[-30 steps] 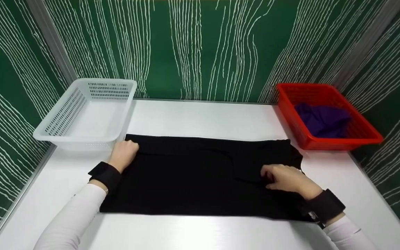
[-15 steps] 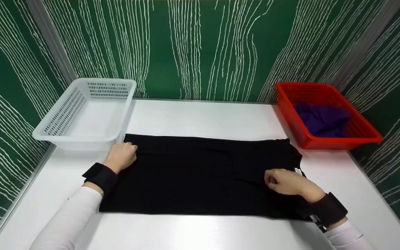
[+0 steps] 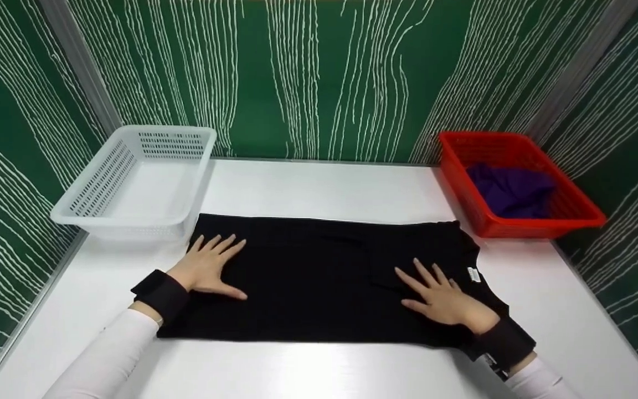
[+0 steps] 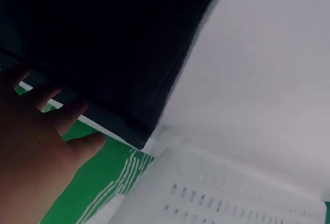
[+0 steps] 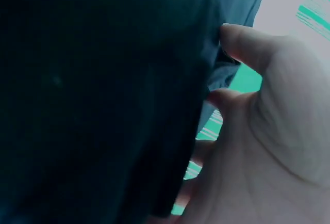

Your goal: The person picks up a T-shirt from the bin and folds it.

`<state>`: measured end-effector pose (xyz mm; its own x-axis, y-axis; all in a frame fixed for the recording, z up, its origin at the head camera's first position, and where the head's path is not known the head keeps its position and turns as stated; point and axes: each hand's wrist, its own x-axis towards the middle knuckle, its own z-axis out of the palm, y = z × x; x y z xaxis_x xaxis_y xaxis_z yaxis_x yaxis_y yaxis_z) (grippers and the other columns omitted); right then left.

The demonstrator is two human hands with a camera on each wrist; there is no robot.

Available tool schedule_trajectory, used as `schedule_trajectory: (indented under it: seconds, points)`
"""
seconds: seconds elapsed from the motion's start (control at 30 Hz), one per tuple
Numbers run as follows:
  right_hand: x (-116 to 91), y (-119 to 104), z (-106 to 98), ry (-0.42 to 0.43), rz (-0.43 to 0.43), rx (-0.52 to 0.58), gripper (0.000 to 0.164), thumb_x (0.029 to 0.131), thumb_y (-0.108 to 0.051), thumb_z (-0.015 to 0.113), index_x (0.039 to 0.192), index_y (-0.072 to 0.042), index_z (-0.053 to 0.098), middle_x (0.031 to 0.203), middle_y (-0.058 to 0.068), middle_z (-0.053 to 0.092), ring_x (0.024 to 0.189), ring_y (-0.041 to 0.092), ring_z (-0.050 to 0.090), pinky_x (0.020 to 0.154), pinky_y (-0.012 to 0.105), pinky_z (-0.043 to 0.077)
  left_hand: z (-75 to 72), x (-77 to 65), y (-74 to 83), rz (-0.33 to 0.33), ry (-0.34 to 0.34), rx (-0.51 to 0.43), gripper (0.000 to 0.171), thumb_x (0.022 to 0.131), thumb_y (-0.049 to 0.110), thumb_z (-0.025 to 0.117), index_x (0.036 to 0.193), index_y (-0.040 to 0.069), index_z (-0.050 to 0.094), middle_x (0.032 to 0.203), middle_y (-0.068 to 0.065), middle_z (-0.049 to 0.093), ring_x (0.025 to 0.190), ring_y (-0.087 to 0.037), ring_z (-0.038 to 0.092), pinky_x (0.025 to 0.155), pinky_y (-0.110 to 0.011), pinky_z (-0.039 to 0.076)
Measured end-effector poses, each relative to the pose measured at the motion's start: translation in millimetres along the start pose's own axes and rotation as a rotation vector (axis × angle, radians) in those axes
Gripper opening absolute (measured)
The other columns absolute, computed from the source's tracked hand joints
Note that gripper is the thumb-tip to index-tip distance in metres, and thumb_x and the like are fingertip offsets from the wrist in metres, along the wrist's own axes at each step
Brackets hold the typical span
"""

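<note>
A black shirt (image 3: 302, 282) lies spread flat across the white table in the head view, with a fold line in its upper part and a small white label (image 3: 473, 274) at its right end. My left hand (image 3: 208, 269) is over the shirt's left end, fingers spread and straight. Over the right part is my right hand (image 3: 438, 296), also with spread fingers. In the left wrist view the left hand (image 4: 36, 152) extends its fingers by the dark cloth (image 4: 103, 38). Close up in the right wrist view, the right hand (image 5: 258, 126) has thumb and fingertips against the cloth (image 5: 103, 90).
A white perforated basket (image 3: 125, 221) stands at the back left, close to the shirt's corner. At the back right, a red basket (image 3: 546, 224) contains a crumpled purple cloth (image 3: 510, 188). Green walls (image 3: 252, 83) with white wavy lines enclose the table (image 3: 324, 371).
Both hands had curled fingers at the shirt; now they have let go and spread flat over it. The label at the right end has come into fuller view. The baskets stay put.
</note>
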<state>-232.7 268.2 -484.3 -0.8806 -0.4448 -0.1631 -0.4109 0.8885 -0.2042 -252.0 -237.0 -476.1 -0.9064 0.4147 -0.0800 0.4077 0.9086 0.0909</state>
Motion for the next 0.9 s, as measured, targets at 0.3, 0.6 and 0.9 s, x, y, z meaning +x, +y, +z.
schedule_trajectory:
  seconds: [0.3,0.6,0.9]
  points:
    - [0,-2,3,-0.002,0.019,-0.031,0.055,0.092,-0.055,0.039,0.143,-0.041,0.025,0.155,0.016,0.013,0.132,0.058,0.016,0.093,0.077,0.022,5.7,-4.7,-6.1,-0.010,0.020,-0.045,0.108,0.058,0.081,0.057,0.146,0.026,0.025,0.155,-0.009,0.021,0.141,-0.041,0.019,0.110,-0.066,0.012]
    - [20,-16,3,0.442,-0.266,-0.206,0.043,0.078,-0.022,0.071,0.120,-0.015,0.061,0.120,0.006,0.061,0.106,0.027,0.060,0.084,0.043,0.052,0.5,2.4,-4.1,0.003,0.045,0.018,0.111,0.055,0.085,0.055,0.144,0.021,0.032,0.151,-0.010,0.030,0.138,-0.039,0.028,0.111,-0.063,0.012]
    - [40,-28,10,0.576,-0.453,-0.427,0.016,0.077,-0.011,0.067,0.092,-0.015,0.070,0.090,-0.001,0.063,0.073,0.017,0.057,0.052,0.029,0.048,3.1,1.7,-2.2,-0.003,0.035,0.009,0.111,0.056,0.085,0.054,0.144,0.023,0.030,0.152,-0.007,0.028,0.138,-0.038,0.028,0.110,-0.064,0.011]
